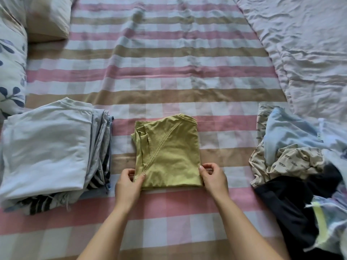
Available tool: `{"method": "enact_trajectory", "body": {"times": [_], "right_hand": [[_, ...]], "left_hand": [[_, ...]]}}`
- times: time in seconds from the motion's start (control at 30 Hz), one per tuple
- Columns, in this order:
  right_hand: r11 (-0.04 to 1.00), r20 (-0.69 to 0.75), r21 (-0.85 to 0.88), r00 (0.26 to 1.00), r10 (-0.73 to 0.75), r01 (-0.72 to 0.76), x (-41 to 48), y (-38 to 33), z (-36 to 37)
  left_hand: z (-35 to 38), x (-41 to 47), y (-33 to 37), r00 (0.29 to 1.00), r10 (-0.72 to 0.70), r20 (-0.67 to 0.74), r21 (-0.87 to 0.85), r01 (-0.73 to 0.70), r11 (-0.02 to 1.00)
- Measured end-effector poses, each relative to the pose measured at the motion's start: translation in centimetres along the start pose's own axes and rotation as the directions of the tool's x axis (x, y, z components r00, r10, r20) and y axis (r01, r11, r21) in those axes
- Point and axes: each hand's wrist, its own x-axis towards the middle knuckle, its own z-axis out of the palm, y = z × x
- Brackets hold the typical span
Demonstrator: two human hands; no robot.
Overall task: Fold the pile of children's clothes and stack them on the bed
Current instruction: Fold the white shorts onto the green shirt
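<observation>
An olive-green shirt [169,147] lies folded into a rectangle in the middle of the striped bed sheet [169,76]. My left hand [128,182] pinches its near left corner, and my right hand [213,177] pinches its near right corner. To the left stands a stack of folded clothes [47,152] with a pale blue top uppermost and striped items below. On the right lies an unfolded pile [300,166] of light blue, beige patterned and black garments.
A leaf-patterned pillow [11,72] and a cream pillow [48,19] sit at the far left. A crumpled white duvet [304,53] covers the far right of the bed.
</observation>
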Motion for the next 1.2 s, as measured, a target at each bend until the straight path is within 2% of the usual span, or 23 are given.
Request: {"method": "enact_trajectory", "body": {"times": [0.07,0.13,0.27,0.4,0.53,0.7,0.77,0.83,0.87,0.93,1.0,1.1,1.2], "right_hand": [[1.0,-0.035,-0.005,0.999,-0.018,0.017,-1.2,0.7,-1.9],[1.0,-0.076,0.006,0.997,-0.023,0.023,-2.2,1.6,-4.5],[0.999,-0.164,0.032,0.986,0.001,0.004,-3.6,3.6,-10.4],[0.998,-0.264,0.05,0.964,-0.01,0.024,-4.8,6.0,-16.8],[0.993,-0.333,0.085,0.942,-0.045,0.078,-5.9,8.9,-22.7],[0.985,-0.484,-0.1,0.858,-0.172,0.141,-7.3,13.4,-29.1],[0.979,-0.504,-0.162,0.843,-0.188,0.122,-7.3,15.1,-30.7],[0.983,-0.489,-0.15,0.856,-0.168,0.107,-6.9,16.4,-31.5],[0.985,-0.481,-0.135,0.862,-0.163,0.111,-6.6,16.6,-31.4],[0.99,-0.467,-0.083,0.873,-0.143,0.118,-6.1,17.1,-31.2],[0.994,-0.448,-0.006,0.888,-0.103,0.113,-5.5,17.2,-30.7],[0.986,-0.476,0.108,0.877,-0.063,0.13,-5.2,17.0,-30.2],[0.983,-0.519,0.124,0.854,-0.049,0.132,-5.8,16.1,-30.0]], "left_hand": [[-0.1,-1.9,0.3,0.977,0.183,-0.11,0.255,-0.15,0.955],[0.6,-3.9,1.7,0.937,0.342,-0.065,0.34,-0.302,0.891],[4.8,-7.8,5.5,0.854,0.495,0.16,0.221,-0.519,0.825],[11.3,-12.4,9.3,0.804,0.509,0.307,0.065,-0.551,0.832],[18.4,-17.4,11.3,0.697,0.555,0.454,-0.023,-0.614,0.789],[26.3,-23.1,13.3,0.591,0.606,0.532,-0.085,-0.675,0.733],[29.2,-24.8,14.4,0.533,0.65,0.542,-0.151,-0.699,0.699],[31.8,-26.0,15.9,0.511,0.634,0.58,-0.205,-0.662,0.721],[32.7,-26.4,16.6,0.533,0.587,0.61,-0.211,-0.604,0.768],[34.3,-26.9,17.8,0.606,0.437,0.665,-0.215,-0.405,0.889],[34.7,-27.0,18.5,0.65,0.328,0.685,-0.255,-0.209,0.944],[33.6,-27.1,18.8,0.638,0.282,0.717,-0.332,-0.044,0.942],[31.5,-27.7,18.9,0.594,0.285,0.752,-0.341,-0.019,0.94]]}}
